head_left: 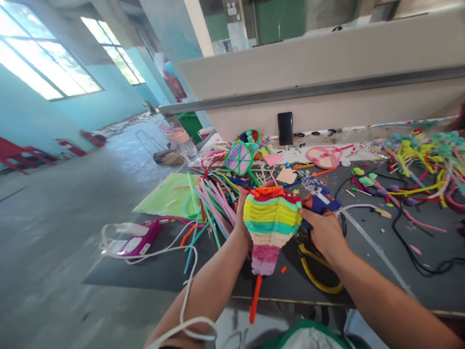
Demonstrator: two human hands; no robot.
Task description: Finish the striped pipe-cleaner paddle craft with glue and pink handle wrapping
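Above the near edge of the dark counter (366, 276), the left hand (243, 220) grips a striped, fuzzy craft piece (272, 220) at its left side, its fingers mostly hidden behind. The right hand's (325, 232) thumb rests at the piece's opposite edge, its other fingers too hidden to tell, with a blue glue gun (322, 199) just beyond and yellow-handled scissors (314, 277) lying below.
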